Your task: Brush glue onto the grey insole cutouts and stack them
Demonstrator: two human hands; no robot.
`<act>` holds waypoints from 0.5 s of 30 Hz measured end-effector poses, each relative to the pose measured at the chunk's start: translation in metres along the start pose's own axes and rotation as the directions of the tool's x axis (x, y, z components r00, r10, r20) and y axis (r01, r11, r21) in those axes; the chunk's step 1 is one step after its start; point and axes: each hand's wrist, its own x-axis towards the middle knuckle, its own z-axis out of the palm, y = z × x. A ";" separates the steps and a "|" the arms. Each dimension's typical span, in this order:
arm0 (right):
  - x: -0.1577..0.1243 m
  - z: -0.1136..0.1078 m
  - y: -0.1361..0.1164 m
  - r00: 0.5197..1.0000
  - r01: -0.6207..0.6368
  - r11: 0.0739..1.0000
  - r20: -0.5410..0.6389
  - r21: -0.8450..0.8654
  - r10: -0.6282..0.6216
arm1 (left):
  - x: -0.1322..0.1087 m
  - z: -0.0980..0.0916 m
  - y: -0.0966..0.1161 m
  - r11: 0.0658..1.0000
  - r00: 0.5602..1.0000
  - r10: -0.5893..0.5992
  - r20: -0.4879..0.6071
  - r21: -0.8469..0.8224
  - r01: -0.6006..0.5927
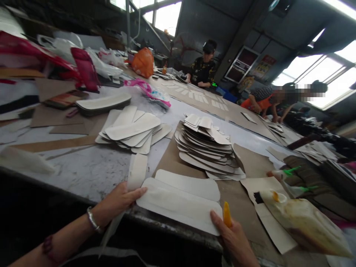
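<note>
- The left hand [122, 202] is pinching the left end of one pale panel [180, 205], its thumb lying on top; a pale strip [137, 172] is also standing up from this hand.
- The right hand [232, 235] is gripping the right end of the same panel, thumb pressing on the face, while a yellow tool [227, 214] is sticking up from the hand.
- This panel is stretching between the two hands at the near edge of the table [83, 174]; whether it is resting or slightly lifted, I cannot tell.
- One second panel [189, 184] is lying just behind, partly covered by the first.
- Beyond, one tall stack [208, 148] and, to its left, one fanned pile [133, 129] are standing; their layers are overlapping too closely for a sure count.
- Bare tabletop is giving room left of the left hand, and a narrow strip of it is running between pile and stack.
- On the right, one cloudy plastic container [314, 218] is limiting the space.
- Farther away, one person [204, 70] is leaning over the table.
</note>
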 end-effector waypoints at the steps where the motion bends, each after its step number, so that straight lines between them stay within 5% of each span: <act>1: -0.002 -0.001 -0.002 1.000 0.018 1.000 -0.002 -0.025 -0.018 | 0.000 -0.001 -0.001 1.000 1.000 -0.004 0.001 -0.019 0.004; 10: -0.010 -0.003 -0.011 0.997 0.069 0.988 -0.011 -0.140 -0.071 | -0.005 -0.008 -0.010 0.992 0.999 0.002 -0.038 -0.124 -0.007; 15: -0.016 0.002 -0.015 0.979 0.166 0.954 -0.078 -0.249 -0.191 | -0.012 -0.013 -0.008 0.997 0.996 0.079 -0.039 -0.017 -0.080</act>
